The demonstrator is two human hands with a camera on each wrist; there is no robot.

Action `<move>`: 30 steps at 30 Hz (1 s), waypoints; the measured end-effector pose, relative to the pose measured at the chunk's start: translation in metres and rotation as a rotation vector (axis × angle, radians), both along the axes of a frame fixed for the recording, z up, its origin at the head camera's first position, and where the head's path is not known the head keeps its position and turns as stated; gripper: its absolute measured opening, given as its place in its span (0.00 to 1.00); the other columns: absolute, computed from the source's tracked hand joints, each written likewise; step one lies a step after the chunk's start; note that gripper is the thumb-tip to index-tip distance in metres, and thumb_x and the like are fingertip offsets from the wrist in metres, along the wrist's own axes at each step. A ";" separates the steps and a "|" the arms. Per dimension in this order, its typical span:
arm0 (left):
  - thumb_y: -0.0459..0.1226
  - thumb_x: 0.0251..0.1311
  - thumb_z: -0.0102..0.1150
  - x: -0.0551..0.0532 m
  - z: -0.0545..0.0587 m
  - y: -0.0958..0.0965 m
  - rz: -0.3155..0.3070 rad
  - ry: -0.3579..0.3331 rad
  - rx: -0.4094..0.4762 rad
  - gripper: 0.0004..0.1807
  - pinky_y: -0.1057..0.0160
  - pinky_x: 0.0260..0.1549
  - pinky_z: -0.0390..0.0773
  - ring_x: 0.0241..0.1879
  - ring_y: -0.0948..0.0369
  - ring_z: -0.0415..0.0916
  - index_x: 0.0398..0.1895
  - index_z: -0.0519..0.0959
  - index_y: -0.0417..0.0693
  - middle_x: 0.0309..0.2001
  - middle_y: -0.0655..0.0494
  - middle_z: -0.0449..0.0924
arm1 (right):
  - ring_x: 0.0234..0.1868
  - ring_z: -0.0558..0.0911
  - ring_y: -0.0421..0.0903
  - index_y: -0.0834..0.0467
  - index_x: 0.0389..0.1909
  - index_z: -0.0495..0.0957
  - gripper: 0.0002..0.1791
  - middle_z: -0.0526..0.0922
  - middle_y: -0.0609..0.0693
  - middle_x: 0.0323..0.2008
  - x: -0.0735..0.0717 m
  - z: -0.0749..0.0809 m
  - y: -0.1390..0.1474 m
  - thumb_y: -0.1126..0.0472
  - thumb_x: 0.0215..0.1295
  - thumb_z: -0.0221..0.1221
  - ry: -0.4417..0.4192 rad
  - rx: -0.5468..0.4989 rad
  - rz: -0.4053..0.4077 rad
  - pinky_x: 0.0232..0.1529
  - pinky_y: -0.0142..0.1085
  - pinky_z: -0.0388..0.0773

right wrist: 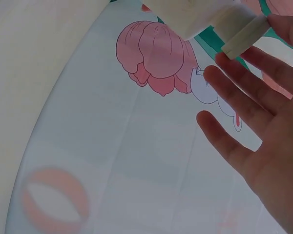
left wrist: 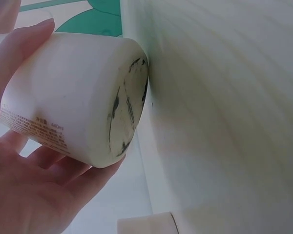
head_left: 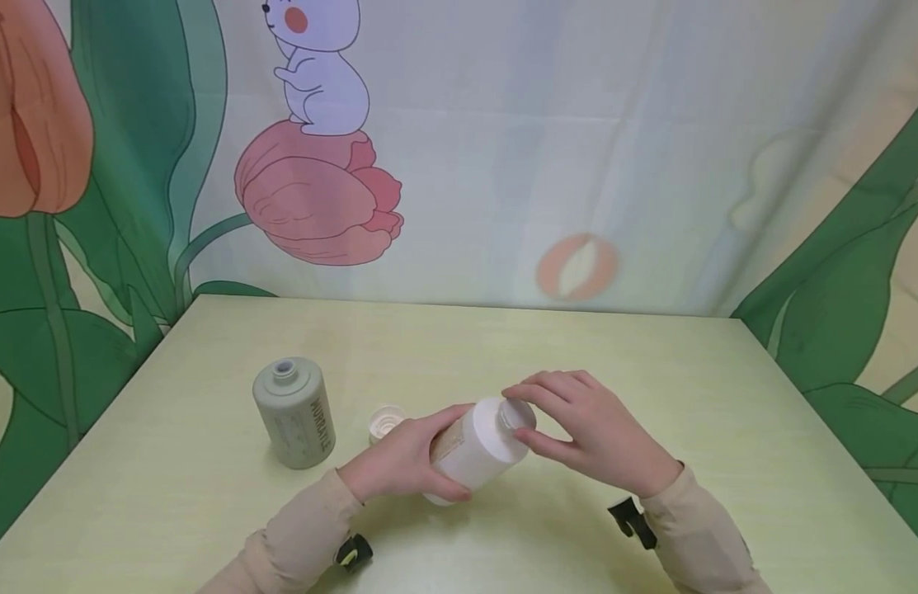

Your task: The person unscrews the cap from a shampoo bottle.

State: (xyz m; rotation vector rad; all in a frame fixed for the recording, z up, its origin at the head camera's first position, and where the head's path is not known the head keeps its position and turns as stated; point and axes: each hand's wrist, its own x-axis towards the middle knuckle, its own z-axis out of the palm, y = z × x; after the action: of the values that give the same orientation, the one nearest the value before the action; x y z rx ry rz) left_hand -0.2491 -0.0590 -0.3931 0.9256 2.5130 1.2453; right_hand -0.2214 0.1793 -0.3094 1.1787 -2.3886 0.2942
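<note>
A white bottle with small brown print lies tilted in my left hand, neck toward the right. The fingers and thumb grip round its body. Its base, in the left wrist view, carries dark scuff marks on the bottle. With thumb and fingertips my right hand pinches the round white cap at the neck. The right wrist view has this cap between thumb and fingers, the other fingers spread. Whether the cap is screwed tight cannot be told.
An uncapped grey-green bottle with dark lettering stands upright on the pale table, left of my hands. Just behind my left hand lies a loose white cap, partly hidden. A printed curtain hangs along the table's back edge.
</note>
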 end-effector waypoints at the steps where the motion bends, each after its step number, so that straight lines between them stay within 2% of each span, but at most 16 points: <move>1: 0.44 0.31 0.73 0.000 0.000 0.000 0.001 -0.003 0.000 0.49 0.61 0.42 0.71 0.44 0.63 0.72 0.61 0.57 0.76 0.49 0.65 0.74 | 0.45 0.75 0.38 0.48 0.49 0.73 0.18 0.75 0.39 0.45 0.000 0.000 0.000 0.51 0.57 0.57 -0.007 0.003 0.007 0.49 0.36 0.68; 7: 0.45 0.31 0.73 0.000 0.000 0.000 0.013 -0.011 -0.006 0.49 0.61 0.41 0.71 0.43 0.63 0.72 0.60 0.57 0.77 0.47 0.65 0.74 | 0.47 0.74 0.38 0.46 0.54 0.71 0.22 0.74 0.40 0.48 0.001 0.003 0.002 0.58 0.55 0.57 -0.030 0.027 0.062 0.49 0.37 0.67; 11: 0.45 0.30 0.73 0.000 0.000 0.000 0.017 -0.007 -0.008 0.49 0.61 0.40 0.71 0.43 0.63 0.72 0.60 0.58 0.77 0.47 0.65 0.74 | 0.49 0.73 0.39 0.46 0.55 0.70 0.24 0.74 0.41 0.50 0.001 0.005 0.004 0.58 0.54 0.59 -0.003 0.036 0.100 0.48 0.37 0.68; 16: 0.45 0.31 0.73 0.000 0.000 -0.001 0.010 0.005 -0.009 0.48 0.61 0.41 0.71 0.44 0.63 0.72 0.60 0.58 0.77 0.48 0.65 0.74 | 0.53 0.72 0.38 0.46 0.58 0.67 0.27 0.73 0.40 0.52 0.002 0.007 0.004 0.49 0.56 0.58 -0.043 0.031 0.050 0.51 0.37 0.66; 20: 0.45 0.31 0.73 0.001 0.000 0.000 0.003 0.013 -0.007 0.48 0.61 0.42 0.71 0.44 0.63 0.72 0.60 0.58 0.77 0.48 0.66 0.74 | 0.51 0.72 0.38 0.46 0.56 0.68 0.26 0.74 0.39 0.50 0.001 0.006 0.003 0.45 0.56 0.57 -0.052 0.021 0.000 0.52 0.36 0.64; 25: 0.45 0.31 0.73 0.001 0.000 0.000 0.000 0.015 -0.012 0.48 0.61 0.41 0.71 0.44 0.63 0.72 0.60 0.58 0.76 0.48 0.66 0.74 | 0.47 0.73 0.38 0.48 0.51 0.72 0.21 0.75 0.38 0.45 0.000 0.003 0.003 0.47 0.57 0.57 -0.037 0.022 0.020 0.52 0.35 0.65; 30: 0.45 0.30 0.73 0.001 0.000 0.001 0.001 0.014 -0.019 0.48 0.61 0.41 0.71 0.43 0.63 0.72 0.60 0.58 0.77 0.48 0.65 0.75 | 0.49 0.72 0.37 0.47 0.53 0.71 0.21 0.74 0.38 0.48 0.002 0.004 0.004 0.52 0.58 0.57 -0.061 0.036 0.054 0.51 0.36 0.64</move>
State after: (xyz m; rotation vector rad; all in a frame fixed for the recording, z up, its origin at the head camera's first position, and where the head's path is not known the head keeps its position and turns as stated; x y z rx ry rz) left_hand -0.2482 -0.0584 -0.3928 0.9317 2.5317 1.2177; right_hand -0.2198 0.1837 -0.3058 1.2690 -2.4266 0.3093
